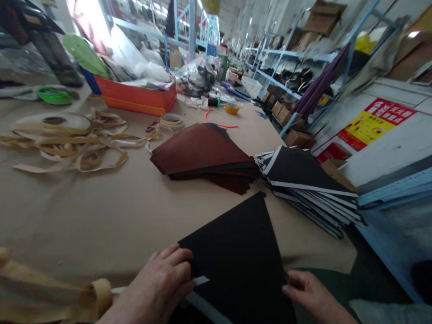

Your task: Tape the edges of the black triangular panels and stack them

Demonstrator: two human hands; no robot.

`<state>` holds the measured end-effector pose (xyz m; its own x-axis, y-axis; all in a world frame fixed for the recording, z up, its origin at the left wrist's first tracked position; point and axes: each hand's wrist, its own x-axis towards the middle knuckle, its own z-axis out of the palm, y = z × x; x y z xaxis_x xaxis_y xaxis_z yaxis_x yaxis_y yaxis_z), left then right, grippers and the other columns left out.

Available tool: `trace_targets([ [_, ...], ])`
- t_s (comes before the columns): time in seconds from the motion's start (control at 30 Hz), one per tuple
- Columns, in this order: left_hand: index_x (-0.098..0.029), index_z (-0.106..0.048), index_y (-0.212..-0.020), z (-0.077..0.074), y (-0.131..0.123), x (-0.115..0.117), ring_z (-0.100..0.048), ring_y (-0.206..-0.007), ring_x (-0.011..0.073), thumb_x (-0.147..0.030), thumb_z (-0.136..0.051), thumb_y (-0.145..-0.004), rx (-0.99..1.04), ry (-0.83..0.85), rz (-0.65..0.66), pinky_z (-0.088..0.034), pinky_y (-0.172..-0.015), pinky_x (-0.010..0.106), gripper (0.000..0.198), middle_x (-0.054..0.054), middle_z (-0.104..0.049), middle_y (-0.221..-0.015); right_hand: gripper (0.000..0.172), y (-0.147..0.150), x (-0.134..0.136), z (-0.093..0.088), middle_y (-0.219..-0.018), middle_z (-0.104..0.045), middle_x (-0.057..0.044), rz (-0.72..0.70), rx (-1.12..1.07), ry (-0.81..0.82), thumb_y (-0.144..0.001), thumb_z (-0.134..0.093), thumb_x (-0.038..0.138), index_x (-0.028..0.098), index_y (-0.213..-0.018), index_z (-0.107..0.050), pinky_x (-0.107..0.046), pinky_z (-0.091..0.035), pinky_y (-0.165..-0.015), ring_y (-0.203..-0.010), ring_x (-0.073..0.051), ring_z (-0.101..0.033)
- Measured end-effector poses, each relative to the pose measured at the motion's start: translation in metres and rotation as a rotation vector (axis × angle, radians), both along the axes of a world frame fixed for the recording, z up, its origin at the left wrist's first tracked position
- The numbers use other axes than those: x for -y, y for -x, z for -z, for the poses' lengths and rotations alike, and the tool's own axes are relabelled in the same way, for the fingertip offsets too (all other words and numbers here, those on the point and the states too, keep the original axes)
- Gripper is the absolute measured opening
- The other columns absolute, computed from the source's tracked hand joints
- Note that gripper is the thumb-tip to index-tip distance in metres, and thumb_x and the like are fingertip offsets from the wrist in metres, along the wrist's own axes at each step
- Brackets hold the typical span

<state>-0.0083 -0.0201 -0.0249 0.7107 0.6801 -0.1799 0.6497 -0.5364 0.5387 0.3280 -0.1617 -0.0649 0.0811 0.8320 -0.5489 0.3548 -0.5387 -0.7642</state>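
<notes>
A black panel of fabric or leather [236, 243] lies at the table's near edge, its pointed corner facing away from me. My left hand [165, 276] is closed at the panel's left edge, with fingers curled over it. By those fingertips, a short end of white strip [201, 281] shows on the panel, and a longer white strip [207, 307] runs below it. My right hand [310, 290] pinches the panel's right edge between thumb and fingers. The panel's lower part runs out of view.
Beyond the panel lies a stack of brown and black pieces [202, 148]. To its right, black panels with white edge strips [303, 171] overhang the table edge. Loose tan strips [84, 144], a tape roll [171, 120] and an orange box [135, 96] are at left. Shelving [280, 58] stands right.
</notes>
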Motion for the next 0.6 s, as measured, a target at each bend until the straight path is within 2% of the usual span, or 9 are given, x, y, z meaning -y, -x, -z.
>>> trace_targets([
  [0.13,-0.022,-0.063,-0.077,-0.009,-0.015,-0.002,-0.055,-0.091,0.0214,-0.03,-0.04,-0.087,-0.057,0.13,0.011,-0.043,-0.088,0.038,0.027,0.004,-0.065,-0.094,0.05,-0.003,0.019,0.019,-0.069,-0.063,-0.005,-0.02,-0.124,0.005,-0.07,-0.057,0.063,0.016,-0.082,-0.068,-0.034,-0.046,-0.072,-0.072,-0.022,-0.058],
  [0.2,-0.019,-0.06,-0.073,-0.012,-0.02,-0.006,-0.055,-0.087,0.0208,-0.031,-0.04,-0.086,-0.062,0.17,-0.032,-0.042,-0.083,0.036,0.027,0.005,-0.064,-0.087,0.044,-0.01,0.019,0.019,-0.066,-0.06,-0.003,-0.02,-0.024,0.01,-0.07,-0.059,0.06,0.016,-0.075,-0.065,-0.029,-0.045,-0.067,-0.068,-0.019,-0.057],
  [0.3,-0.018,-0.053,-0.067,-0.015,-0.022,-0.009,-0.051,-0.07,0.0161,-0.035,-0.038,-0.085,-0.026,0.254,-0.143,-0.039,-0.067,0.029,0.029,0.002,-0.057,-0.071,0.037,-0.021,0.01,-0.002,-0.062,-0.056,0.0,0.111,0.277,-0.034,-0.07,-0.062,0.054,0.018,-0.065,-0.058,-0.023,-0.041,-0.057,-0.06,-0.015,-0.052],
  [0.37,-0.019,-0.048,-0.065,-0.015,-0.023,-0.009,-0.043,-0.059,0.0121,-0.039,-0.04,-0.084,0.052,0.358,-0.209,-0.033,-0.057,0.025,0.029,-0.002,-0.048,-0.061,0.034,-0.02,-0.004,-0.025,-0.064,-0.056,0.0,0.194,0.36,-0.114,-0.073,-0.06,0.052,0.019,-0.07,-0.061,-0.023,-0.041,-0.056,-0.06,-0.014,-0.051],
  [0.47,-0.019,-0.047,-0.065,-0.012,-0.024,-0.006,-0.035,-0.053,0.0095,-0.043,-0.047,-0.082,0.181,0.524,-0.242,-0.027,-0.05,0.023,0.03,-0.005,-0.041,-0.055,0.026,0.004,-0.037,-0.055,-0.074,-0.06,-0.001,0.161,0.233,-0.267,-0.074,-0.066,0.045,0.021,-0.083,-0.066,-0.023,-0.043,-0.063,-0.069,-0.015,-0.053],
  [0.53,-0.019,-0.049,-0.066,-0.01,-0.026,-0.005,-0.035,-0.053,0.0089,-0.044,-0.05,-0.081,0.215,0.587,-0.263,-0.026,-0.049,0.022,0.029,-0.006,-0.042,-0.055,0.029,0.033,-0.06,-0.065,-0.074,-0.057,0.0,0.061,0.06,-0.245,-0.075,-0.067,0.042,0.023,-0.096,-0.066,-0.022,-0.04,-0.059,-0.065,-0.013,-0.05],
  [0.6,-0.018,-0.05,-0.067,-0.01,-0.027,-0.004,-0.035,-0.053,0.0085,-0.042,-0.051,-0.081,0.226,0.601,-0.292,-0.026,-0.049,0.021,0.027,-0.006,-0.043,-0.056,0.032,0.063,-0.079,-0.068,-0.068,-0.051,0.003,-0.053,-0.113,-0.18,-0.076,-0.067,0.04,0.023,-0.103,-0.063,-0.021,-0.035,-0.053,-0.058,-0.01,-0.042],
])
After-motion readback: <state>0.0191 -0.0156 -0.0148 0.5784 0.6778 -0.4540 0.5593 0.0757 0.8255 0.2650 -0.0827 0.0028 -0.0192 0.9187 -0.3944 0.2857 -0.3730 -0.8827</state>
